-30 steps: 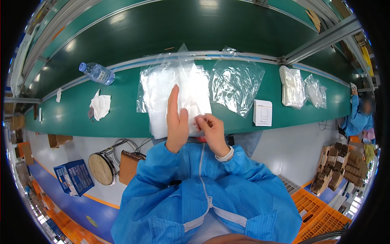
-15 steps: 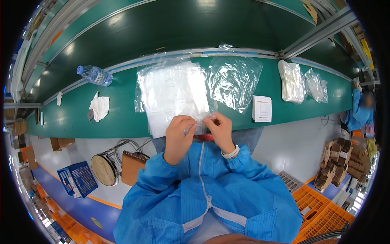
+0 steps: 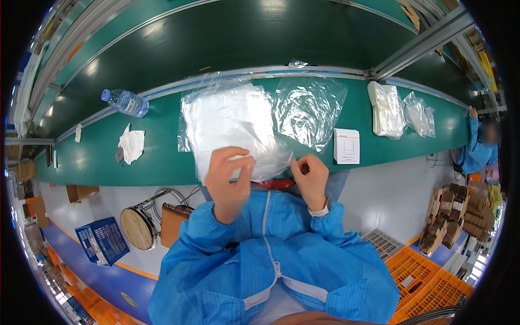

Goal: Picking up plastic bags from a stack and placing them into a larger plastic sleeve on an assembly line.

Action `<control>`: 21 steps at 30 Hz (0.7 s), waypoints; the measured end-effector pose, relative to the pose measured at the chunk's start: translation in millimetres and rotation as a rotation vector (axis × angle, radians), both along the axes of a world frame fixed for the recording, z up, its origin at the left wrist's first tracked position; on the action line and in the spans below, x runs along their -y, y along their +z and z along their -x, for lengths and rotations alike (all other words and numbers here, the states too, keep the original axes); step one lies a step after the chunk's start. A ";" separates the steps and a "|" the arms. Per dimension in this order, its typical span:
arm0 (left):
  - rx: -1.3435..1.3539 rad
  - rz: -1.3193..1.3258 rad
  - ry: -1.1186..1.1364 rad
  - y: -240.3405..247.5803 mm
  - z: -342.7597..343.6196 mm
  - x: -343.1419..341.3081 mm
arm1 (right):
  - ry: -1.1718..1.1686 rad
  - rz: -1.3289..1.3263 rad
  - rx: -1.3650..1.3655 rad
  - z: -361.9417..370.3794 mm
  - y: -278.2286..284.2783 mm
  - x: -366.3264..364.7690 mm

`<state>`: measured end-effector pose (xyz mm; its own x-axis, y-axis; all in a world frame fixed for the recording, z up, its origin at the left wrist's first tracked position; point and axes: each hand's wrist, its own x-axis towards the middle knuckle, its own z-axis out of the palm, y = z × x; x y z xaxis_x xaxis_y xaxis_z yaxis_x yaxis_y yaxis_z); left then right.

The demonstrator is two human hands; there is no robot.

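- Gripping the near edge of the clear bag holding white sheets, left hand and right hand now pinch it, lifted slightly off the green surface.
- Empty bag, small white box and bottle lie nearby.

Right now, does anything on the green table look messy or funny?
A plastic water bottle lies tipped on its side at the far left, and a crumpled white tissue sits loose near it. Nothing looks spilled or broken.
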<state>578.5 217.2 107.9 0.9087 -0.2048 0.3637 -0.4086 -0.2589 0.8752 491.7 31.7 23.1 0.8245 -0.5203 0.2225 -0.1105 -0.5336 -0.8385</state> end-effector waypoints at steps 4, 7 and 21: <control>0.510 -0.117 -0.129 3.2 18.0 14.3 | -0.049 0.231 -0.014 2.1 22.2 -3.3; 0.586 -0.159 -0.223 -3.3 25.2 26.0 | 0.004 0.093 -0.036 14.2 36.9 -7.3; 0.481 -0.058 -0.464 -25.8 41.3 46.7 | 0.247 -1.371 0.175 6.4 43.7 -23.4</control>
